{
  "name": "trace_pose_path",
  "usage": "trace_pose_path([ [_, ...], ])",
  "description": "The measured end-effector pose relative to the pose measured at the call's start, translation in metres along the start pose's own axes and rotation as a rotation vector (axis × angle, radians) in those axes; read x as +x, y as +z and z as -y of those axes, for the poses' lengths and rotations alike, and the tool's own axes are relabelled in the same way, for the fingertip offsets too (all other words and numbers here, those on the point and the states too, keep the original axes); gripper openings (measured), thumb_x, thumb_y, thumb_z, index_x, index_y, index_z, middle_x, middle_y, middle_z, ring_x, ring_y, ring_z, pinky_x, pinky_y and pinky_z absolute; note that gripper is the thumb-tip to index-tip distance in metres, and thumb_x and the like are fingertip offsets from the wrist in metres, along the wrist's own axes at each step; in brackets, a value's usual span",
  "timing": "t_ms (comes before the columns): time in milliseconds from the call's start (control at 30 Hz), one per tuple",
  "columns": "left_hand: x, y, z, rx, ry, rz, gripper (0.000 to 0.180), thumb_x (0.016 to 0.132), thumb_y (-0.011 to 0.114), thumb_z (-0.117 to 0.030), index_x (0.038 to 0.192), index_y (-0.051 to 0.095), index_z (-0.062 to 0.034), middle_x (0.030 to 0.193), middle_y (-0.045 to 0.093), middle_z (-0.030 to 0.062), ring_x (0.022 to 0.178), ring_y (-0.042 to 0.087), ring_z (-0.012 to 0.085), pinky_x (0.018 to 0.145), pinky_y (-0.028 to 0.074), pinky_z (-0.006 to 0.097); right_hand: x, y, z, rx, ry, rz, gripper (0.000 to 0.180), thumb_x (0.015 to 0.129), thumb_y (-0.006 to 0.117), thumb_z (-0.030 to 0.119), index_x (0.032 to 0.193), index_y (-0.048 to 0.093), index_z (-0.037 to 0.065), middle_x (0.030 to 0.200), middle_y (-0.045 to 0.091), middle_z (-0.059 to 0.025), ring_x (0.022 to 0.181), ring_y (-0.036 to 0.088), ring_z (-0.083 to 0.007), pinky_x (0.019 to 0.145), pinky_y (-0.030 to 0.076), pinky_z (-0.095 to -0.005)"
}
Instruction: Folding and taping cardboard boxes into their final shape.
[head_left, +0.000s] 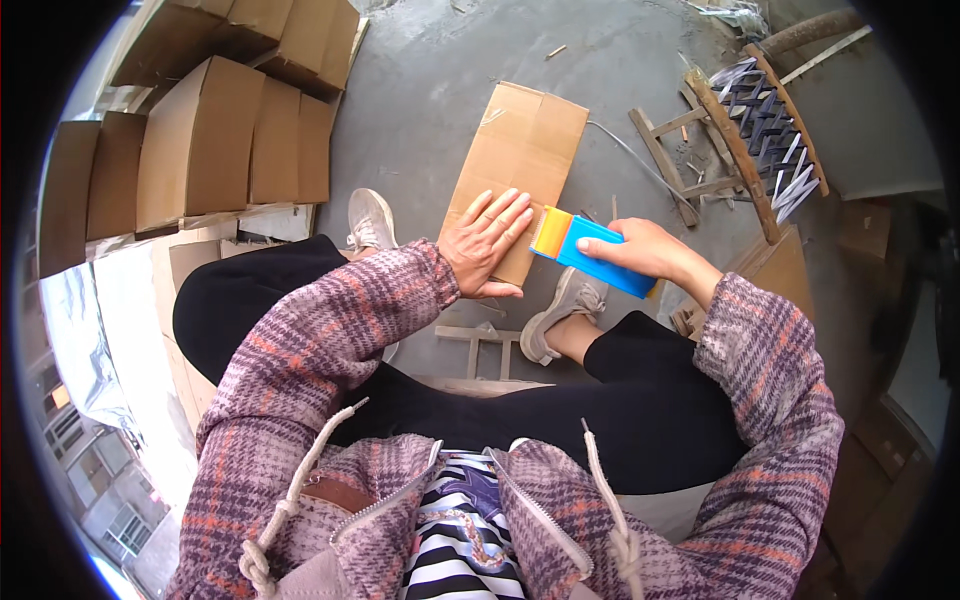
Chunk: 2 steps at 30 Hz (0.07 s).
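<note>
A closed brown cardboard box [522, 145] lies on the floor between my feet, its long side running away from me and leaning a little right. My left hand [487, 243] presses flat on the near end of its top, fingers stretched out and holding nothing. Beside that end, my right hand [640, 248] grips a blue tape dispenser [608, 262] with a yellow toothed front. The yellow edge faces the box's near right side, close to my left fingertips. I cannot tell whether it touches the cardboard. The fingers under the dispenser are hidden.
Several brown cartons [205, 140] are stacked at the left. To the right, a wooden stool [745, 140] with a woven strap seat lies tipped over. A thin pale strip [640, 160] runs from the box toward it. My shoes [565, 310] flank the box on the grey floor [420, 90].
</note>
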<state>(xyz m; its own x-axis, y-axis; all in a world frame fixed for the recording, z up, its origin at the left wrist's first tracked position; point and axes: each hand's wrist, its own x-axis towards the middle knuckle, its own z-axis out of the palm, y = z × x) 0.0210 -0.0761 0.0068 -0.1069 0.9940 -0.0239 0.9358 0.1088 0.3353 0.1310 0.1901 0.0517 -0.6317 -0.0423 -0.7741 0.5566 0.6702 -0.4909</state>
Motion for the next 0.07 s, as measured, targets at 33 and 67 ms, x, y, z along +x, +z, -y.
trace_pose_path([
  [33, 0.0016, 0.0007, 0.0014, 0.012, -0.019, -0.003, 0.104, 0.076, 0.05, -0.072, 0.14, 0.028, 0.0075, 0.147, 0.027, 0.0242, 0.14, 0.021, 0.0358, 0.113, 0.014, 0.049, -0.0015, 0.0026, 0.0, 0.06, -0.021, -0.005, 0.087, 0.075, 0.054, 0.071, 0.107, 0.061, -0.009, 0.096, 0.066, -0.0239, 0.088, 0.066, -0.0318, 0.076, 0.051, -0.0381],
  [67, 0.0016, 0.0011, 0.0001, 0.01, -0.017, 0.009, 0.104, 0.076, 0.05, -0.072, 0.14, 0.028, 0.0075, 0.147, 0.027, 0.0242, 0.14, 0.021, 0.0358, 0.113, 0.014, 0.049, -0.0031, 0.0056, -0.001, 0.12, -0.042, -0.011, 0.087, 0.074, 0.054, 0.072, 0.109, 0.061, -0.008, 0.098, 0.066, -0.0238, 0.089, 0.066, -0.0321, 0.077, 0.051, -0.038],
])
